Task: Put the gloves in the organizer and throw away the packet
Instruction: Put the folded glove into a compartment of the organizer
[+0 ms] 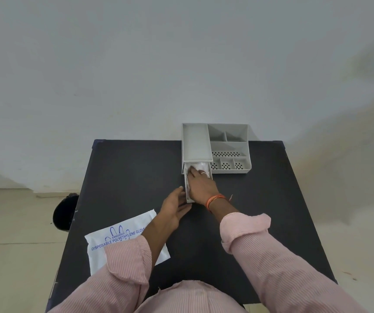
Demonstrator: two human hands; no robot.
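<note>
A grey organizer [229, 141] stands at the far edge of the black table [125, 168]. Its drawer [189, 201] is pulled out toward me. Clear gloves [200, 166] lie crumpled in the drawer. My right hand [200, 185] rests palm down in the drawer, fingers spread on the gloves. At the drawer's near left corner my left hand [174, 208] touches its side and front with open fingers. The white packet [113, 240], printed in blue, lies flat near the table's left front, partly under my left sleeve.
A black bin [65, 211] stands on the floor just left of the table. The organizer has several open compartments, some with perforated bottoms [226, 164]. A white wall runs behind the table.
</note>
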